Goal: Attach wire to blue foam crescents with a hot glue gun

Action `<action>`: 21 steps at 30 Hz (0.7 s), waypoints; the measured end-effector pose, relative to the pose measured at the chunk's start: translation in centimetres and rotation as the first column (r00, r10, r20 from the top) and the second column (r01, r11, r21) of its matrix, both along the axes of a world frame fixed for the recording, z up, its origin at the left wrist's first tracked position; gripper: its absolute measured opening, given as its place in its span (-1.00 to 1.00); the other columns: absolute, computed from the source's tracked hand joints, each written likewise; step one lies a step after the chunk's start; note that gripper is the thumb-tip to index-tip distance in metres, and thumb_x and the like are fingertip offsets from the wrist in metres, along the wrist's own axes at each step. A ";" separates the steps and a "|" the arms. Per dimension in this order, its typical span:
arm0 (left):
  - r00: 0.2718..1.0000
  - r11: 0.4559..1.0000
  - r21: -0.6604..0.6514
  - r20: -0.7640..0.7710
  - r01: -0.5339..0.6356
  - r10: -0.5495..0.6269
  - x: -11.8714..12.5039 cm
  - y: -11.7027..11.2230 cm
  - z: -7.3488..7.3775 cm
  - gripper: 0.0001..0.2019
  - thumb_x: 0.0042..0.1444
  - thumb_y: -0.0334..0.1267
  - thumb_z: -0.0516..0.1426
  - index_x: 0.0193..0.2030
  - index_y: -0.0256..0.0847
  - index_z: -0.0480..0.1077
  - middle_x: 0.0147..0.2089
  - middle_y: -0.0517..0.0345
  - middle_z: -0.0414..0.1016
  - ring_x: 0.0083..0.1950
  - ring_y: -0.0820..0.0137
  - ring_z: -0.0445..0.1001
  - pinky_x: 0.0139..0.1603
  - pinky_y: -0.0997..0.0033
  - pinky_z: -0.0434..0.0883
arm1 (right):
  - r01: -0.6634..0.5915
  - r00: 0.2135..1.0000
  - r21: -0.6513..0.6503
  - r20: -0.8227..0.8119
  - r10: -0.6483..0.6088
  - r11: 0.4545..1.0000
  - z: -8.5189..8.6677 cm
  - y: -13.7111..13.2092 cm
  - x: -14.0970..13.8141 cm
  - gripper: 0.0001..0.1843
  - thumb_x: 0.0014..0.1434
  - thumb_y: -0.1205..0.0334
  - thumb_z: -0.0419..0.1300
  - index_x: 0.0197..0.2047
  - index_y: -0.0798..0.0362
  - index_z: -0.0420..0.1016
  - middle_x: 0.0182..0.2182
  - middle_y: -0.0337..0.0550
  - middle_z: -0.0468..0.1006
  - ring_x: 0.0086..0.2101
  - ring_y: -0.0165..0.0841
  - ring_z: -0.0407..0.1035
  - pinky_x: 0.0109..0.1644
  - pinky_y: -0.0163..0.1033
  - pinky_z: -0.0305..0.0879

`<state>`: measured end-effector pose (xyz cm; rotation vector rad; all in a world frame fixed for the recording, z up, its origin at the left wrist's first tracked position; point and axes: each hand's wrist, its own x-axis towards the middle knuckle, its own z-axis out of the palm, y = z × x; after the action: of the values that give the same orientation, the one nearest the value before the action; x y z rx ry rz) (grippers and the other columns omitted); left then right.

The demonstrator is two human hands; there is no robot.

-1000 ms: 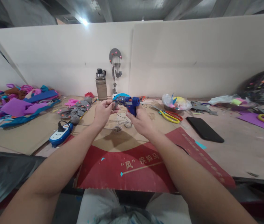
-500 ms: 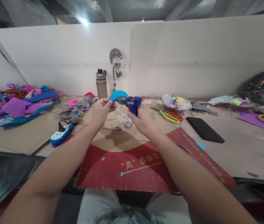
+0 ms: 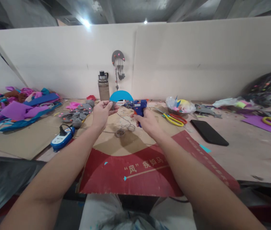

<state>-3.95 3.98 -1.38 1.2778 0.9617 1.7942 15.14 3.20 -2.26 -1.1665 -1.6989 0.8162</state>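
My left hand (image 3: pixel 103 112) pinches the lower edge of a blue half-round felt piece (image 3: pixel 121 95) and holds it upright above the table. My right hand (image 3: pixel 146 121) is closed round the grip of a blue glue gun (image 3: pixel 139 107), whose nozzle points left at the base of the felt piece. Under both hands lies a red and brown cardboard sheet (image 3: pixel 135 166) with a small coil of thread (image 3: pixel 123 130) on it.
A water bottle (image 3: pixel 103 86) stands at the wall beside a hanging grey ornament (image 3: pixel 117 67). Coloured felt scraps (image 3: pixel 20 107) pile up at the left, near a blue power strip (image 3: pixel 62 138). Yellow scissors (image 3: pixel 173 118) and a black phone (image 3: pixel 208 132) lie at the right.
The blue felt piece has been turned up from lying flat behind the gun to standing upright. The glue gun has shifted slightly right and tilted, its nozzle staying at the felt.
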 end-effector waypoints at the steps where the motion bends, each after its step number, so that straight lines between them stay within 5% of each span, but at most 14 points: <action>1: 1.000 1.000 -0.001 -0.006 -0.005 0.005 0.0 0.0 0.0 -0.84 0.05 -0.26 0.18 -0.31 -0.35 0.36 -0.35 0.02 0.52 -0.33 0.41 0.54 -0.24 0.35 0.52 | -0.007 1.000 -0.059 -0.023 0.005 0.998 -0.2 0.5 0.1 -0.88 0.05 0.20 0.10 -0.33 0.03 0.26 -0.52 -0.22 0.41 -0.55 -0.40 0.31 -0.47 -0.30 0.24; 7: 0.990 0.998 0.048 -0.130 -0.046 0.052 0.8 -0.7 0.1 -0.82 0.05 -0.23 0.17 -0.29 -0.32 0.36 -0.36 0.05 0.51 -0.30 0.39 0.55 -0.26 0.35 0.53 | 0.213 0.911 -0.136 0.385 -0.146 0.968 -1.8 3.6 2.7 -0.89 0.04 0.26 0.12 -0.35 0.12 0.35 -0.36 0.05 0.51 -0.32 -0.22 0.44 -0.25 -0.17 0.30; 10: 0.966 0.990 0.109 -0.232 -0.089 0.112 1.1 -1.3 0.4 -0.82 0.06 -0.21 0.16 -0.28 -0.31 0.36 -0.34 0.06 0.52 -0.27 0.38 0.55 -0.34 0.41 0.52 | 0.365 0.817 -0.020 0.487 -0.310 0.931 -1.5 4.2 4.3 -0.82 -0.01 0.22 0.20 -0.38 0.19 0.39 -0.21 0.31 0.46 -0.06 0.06 0.33 -0.05 0.02 0.20; 13: 0.911 0.969 0.180 -0.347 -0.170 0.225 1.2 -1.8 0.6 -0.82 0.09 -0.19 0.13 -0.26 -0.28 0.37 -0.33 0.07 0.53 -0.30 0.40 0.53 -0.46 0.51 0.47 | 0.400 0.801 0.134 0.430 -0.417 0.907 -0.8 3.7 4.1 -0.76 0.06 0.12 0.15 -0.39 0.17 0.38 -0.20 0.26 0.46 -0.05 0.02 0.31 -0.02 0.03 0.18; 17: 0.762 0.920 0.290 -0.522 -0.266 0.384 1.3 -2.1 0.7 -0.85 0.11 -0.23 0.11 -0.26 -0.25 0.40 -0.32 0.11 0.54 -0.35 0.46 0.49 -0.42 0.51 0.42 | 0.051 0.998 0.087 0.015 -0.053 0.995 -0.4 1.8 0.1 -0.75 0.11 0.02 0.09 -0.30 0.05 0.30 -0.26 -0.05 0.47 -0.19 -0.26 0.37 -0.10 -0.13 0.27; 21: 0.632 0.857 0.430 -0.588 -0.285 0.505 1.7 -2.3 0.7 -0.91 0.09 -0.30 0.13 -0.32 -0.25 0.43 -0.34 0.13 0.52 -0.29 0.47 0.47 -0.22 0.46 0.41 | -0.305 0.861 0.096 -0.398 0.317 0.948 -1.0 0.5 -4.1 -0.63 0.04 0.10 0.20 -0.11 -0.03 0.19 -0.16 -0.14 0.44 -0.12 -0.40 0.35 -0.04 -0.22 0.27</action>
<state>-2.29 1.68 -0.70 2.1627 1.5221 1.8551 11.03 3.68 -3.21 -0.6416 -1.5516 1.1421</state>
